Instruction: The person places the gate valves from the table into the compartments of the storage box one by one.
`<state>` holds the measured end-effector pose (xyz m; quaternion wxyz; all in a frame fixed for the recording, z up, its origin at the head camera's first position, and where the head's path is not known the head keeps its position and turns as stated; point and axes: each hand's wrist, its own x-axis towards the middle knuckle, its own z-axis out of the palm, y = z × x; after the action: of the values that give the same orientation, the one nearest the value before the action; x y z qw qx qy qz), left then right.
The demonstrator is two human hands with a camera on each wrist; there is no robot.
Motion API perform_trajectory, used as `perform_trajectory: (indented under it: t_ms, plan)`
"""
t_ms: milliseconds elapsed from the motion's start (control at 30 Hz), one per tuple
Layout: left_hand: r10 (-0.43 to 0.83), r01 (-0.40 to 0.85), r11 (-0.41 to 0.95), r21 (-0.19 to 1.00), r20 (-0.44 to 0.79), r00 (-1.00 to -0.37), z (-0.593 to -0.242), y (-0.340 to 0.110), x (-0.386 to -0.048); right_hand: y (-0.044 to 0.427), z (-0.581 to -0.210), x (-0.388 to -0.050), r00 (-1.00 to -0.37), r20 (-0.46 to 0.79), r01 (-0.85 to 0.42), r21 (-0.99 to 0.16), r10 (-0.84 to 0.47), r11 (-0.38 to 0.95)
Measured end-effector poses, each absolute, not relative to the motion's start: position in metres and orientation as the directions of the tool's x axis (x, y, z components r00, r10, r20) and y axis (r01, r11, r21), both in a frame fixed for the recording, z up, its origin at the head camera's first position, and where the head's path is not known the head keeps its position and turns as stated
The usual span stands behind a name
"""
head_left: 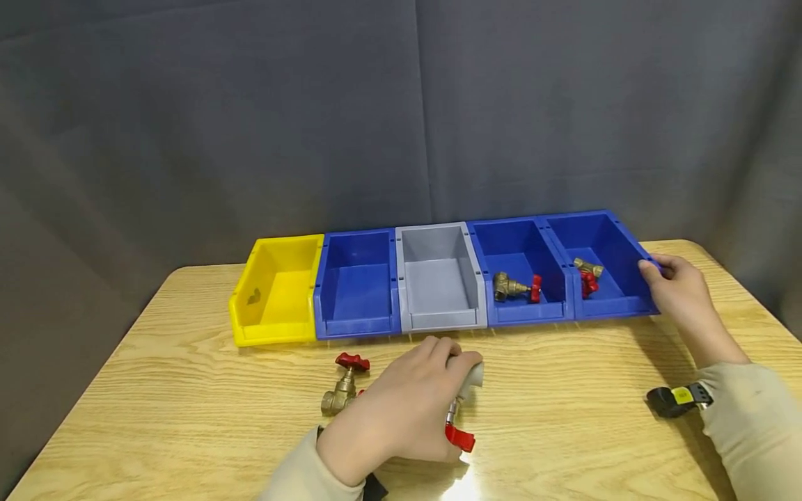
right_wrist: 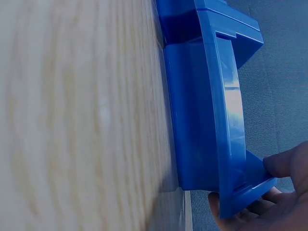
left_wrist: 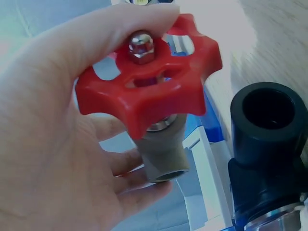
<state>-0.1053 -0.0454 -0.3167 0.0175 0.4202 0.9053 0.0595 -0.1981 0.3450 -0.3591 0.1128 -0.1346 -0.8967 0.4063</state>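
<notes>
My left hand (head_left: 410, 403) grips a valve with a grey body (head_left: 474, 376) and a red handle (head_left: 460, 438), above the table in front of the bins. In the left wrist view the thumb of this hand (left_wrist: 53, 125) lies on the red handwheel (left_wrist: 166, 98), and the fingers curl behind the grey body (left_wrist: 163, 156). My right hand (head_left: 686, 299) pinches the right wall of the rightmost blue bin (head_left: 620, 306). The right wrist view shows that hand (right_wrist: 284, 197) with its thumb and fingers on either side of the blue bin's edge (right_wrist: 224, 120).
Left of the rightmost bin stand another blue bin (head_left: 529, 314), a grey bin (head_left: 443, 320), a blue bin (head_left: 357, 325) and a yellow bin (head_left: 276, 334). Brass valves (head_left: 510, 287) lie in the two right bins. Another brass valve (head_left: 341, 394) is on the table (head_left: 188, 417). A black fitting (left_wrist: 267, 130) stands beside my left hand.
</notes>
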Motion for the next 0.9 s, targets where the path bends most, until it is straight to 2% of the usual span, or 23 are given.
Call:
perform_trajectory:
  t_ms: [433, 700, 900]
  plan:
    - [0.809, 0.807, 0.576, 0.132, 0.047, -0.585, -0.300, -0.048, -0.117, 0.344, -0.359, -0.199, -0.938, 0.092, 0.145, -0.771, 0.334, 0.620]
    - [0.807, 0.806, 0.588, 0.067, 0.022, -0.591, -0.291, -0.048, -0.131, 0.345, -0.359, -0.199, -0.939, 0.095, 0.143, -0.766, 0.330, 0.626]
    - [0.828, 0.828, 0.559, 0.046, 0.034, -0.560, -0.286, -0.051, -0.140, 0.343, -0.359, -0.198, -0.938, 0.087, 0.147, -0.776, 0.335, 0.614]
